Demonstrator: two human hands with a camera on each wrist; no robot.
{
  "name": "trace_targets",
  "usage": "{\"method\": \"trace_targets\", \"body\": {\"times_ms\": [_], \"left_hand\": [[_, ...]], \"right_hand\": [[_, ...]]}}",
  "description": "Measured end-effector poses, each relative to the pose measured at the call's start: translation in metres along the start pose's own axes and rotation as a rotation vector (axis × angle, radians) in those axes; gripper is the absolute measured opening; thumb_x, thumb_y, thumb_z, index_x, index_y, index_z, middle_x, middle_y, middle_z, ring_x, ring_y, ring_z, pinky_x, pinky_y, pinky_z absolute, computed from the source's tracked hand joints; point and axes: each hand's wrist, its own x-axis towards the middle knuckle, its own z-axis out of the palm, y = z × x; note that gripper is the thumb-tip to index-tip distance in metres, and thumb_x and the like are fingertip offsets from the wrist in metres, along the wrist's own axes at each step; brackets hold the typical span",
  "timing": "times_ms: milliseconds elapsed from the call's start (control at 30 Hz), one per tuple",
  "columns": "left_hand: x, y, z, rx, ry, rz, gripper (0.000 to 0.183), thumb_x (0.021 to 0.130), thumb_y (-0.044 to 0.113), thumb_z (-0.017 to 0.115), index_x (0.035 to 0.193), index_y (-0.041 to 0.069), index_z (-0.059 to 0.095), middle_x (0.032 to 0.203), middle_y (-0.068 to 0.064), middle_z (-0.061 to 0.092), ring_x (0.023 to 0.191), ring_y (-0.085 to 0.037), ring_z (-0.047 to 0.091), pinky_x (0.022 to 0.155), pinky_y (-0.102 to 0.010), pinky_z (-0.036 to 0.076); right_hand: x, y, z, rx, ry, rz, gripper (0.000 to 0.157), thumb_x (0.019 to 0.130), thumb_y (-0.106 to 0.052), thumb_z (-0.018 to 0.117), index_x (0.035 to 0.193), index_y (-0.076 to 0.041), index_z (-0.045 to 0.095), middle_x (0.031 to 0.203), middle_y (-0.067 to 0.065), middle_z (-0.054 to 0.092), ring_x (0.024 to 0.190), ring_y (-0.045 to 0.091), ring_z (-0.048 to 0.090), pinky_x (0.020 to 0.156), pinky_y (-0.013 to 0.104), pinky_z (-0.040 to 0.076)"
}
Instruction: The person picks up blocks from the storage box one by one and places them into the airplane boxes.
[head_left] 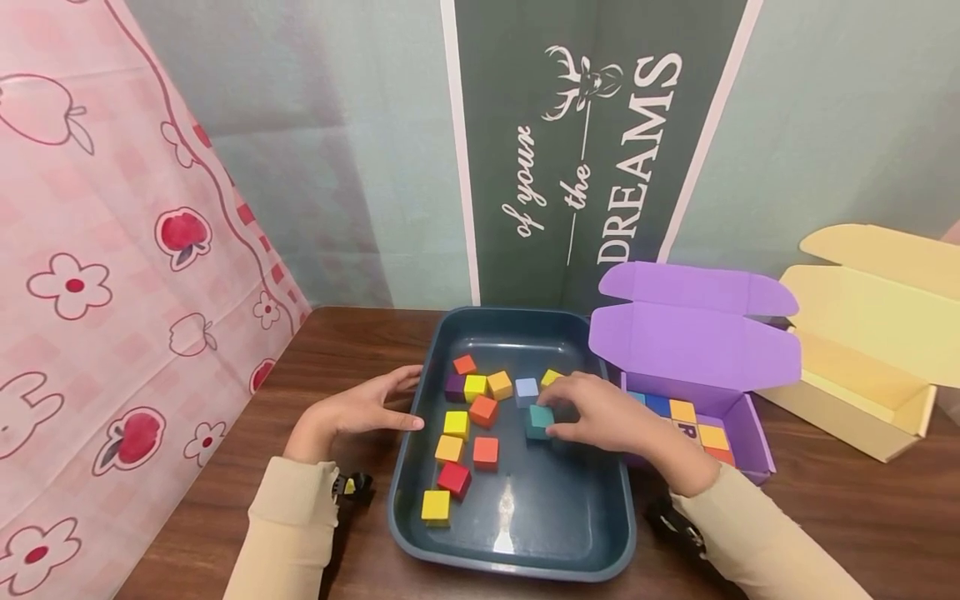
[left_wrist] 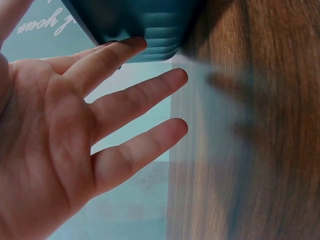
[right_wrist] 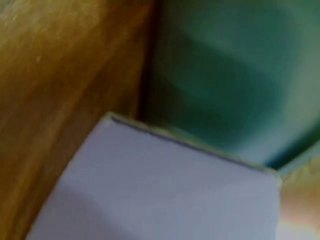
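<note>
My right hand (head_left: pixel 603 412) reaches into the dark blue tray (head_left: pixel 512 568) and pinches a teal cube (head_left: pixel 537 423) between thumb and fingers. A light blue cube (head_left: pixel 527 392) and a partly covered yellow cube (head_left: pixel 551 377) sit just beyond those fingers. My left hand (head_left: pixel 363 412) is at the tray's left side, thumb tip at the rim. In the left wrist view its fingers (left_wrist: pixel 135 100) are straight and spread, the palm bare. Several red, orange, yellow and purple cubes lie in the tray's left half, among them a red cube (head_left: pixel 454 479).
Right of the tray stands an open purple box (head_left: pixel 750 433) with several coloured cubes inside, including an orange cube (head_left: pixel 682 412). Behind it is an open yellow box (head_left: pixel 847 417). A patterned pink cloth (head_left: pixel 112 350) hangs at the left. The right wrist view is blurred.
</note>
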Motion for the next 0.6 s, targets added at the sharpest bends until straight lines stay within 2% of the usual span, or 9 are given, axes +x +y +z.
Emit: {"method": "trace_targets", "body": {"times_ms": [100, 333, 467, 600], "left_hand": [[0.0, 0.001, 0.001, -0.011, 0.005, -0.012, 0.089, 0.088, 0.027, 0.075, 0.157, 0.011, 0.021, 0.16, -0.016, 0.033, 0.149, -0.043, 0.027, 0.114, -0.06, 0.036], [0.0, 0.001, 0.002, -0.013, 0.003, -0.016, 0.09, 0.087, 0.028, 0.076, 0.157, 0.011, 0.022, 0.16, -0.016, 0.034, 0.148, -0.043, 0.029, 0.114, -0.058, 0.038], [0.0, 0.001, 0.001, -0.012, 0.001, -0.019, 0.089, 0.088, 0.028, 0.076, 0.157, 0.012, 0.022, 0.16, -0.016, 0.034, 0.148, -0.042, 0.028, 0.114, -0.058, 0.038], [0.0, 0.0, 0.0, -0.006, -0.004, -0.015, 0.089, 0.088, 0.028, 0.075, 0.157, 0.01, 0.02, 0.16, -0.017, 0.033, 0.148, -0.043, 0.028, 0.114, -0.059, 0.037]], "right_hand": [[-0.007, 0.002, -0.006, 0.004, 0.038, -0.035, 0.033, 0.084, -0.028, 0.079, 0.115, -0.018, 0.073, 0.113, -0.004, 0.072, 0.107, 0.018, 0.061, 0.092, 0.042, 0.057], [-0.029, 0.009, -0.024, 0.049, 0.145, -0.088, 0.028, 0.084, -0.02, 0.079, 0.111, -0.017, 0.072, 0.1, -0.008, 0.068, 0.091, 0.015, 0.06, 0.075, 0.029, 0.057], [-0.043, 0.015, -0.038, 0.072, 0.204, -0.075, 0.028, 0.083, -0.018, 0.08, 0.11, -0.017, 0.071, 0.097, -0.009, 0.066, 0.089, 0.016, 0.061, 0.077, 0.032, 0.057], [-0.056, 0.025, -0.05, 0.094, 0.237, -0.053, 0.031, 0.083, -0.018, 0.081, 0.113, -0.014, 0.07, 0.103, -0.002, 0.068, 0.093, 0.023, 0.064, 0.08, 0.044, 0.061]]}}
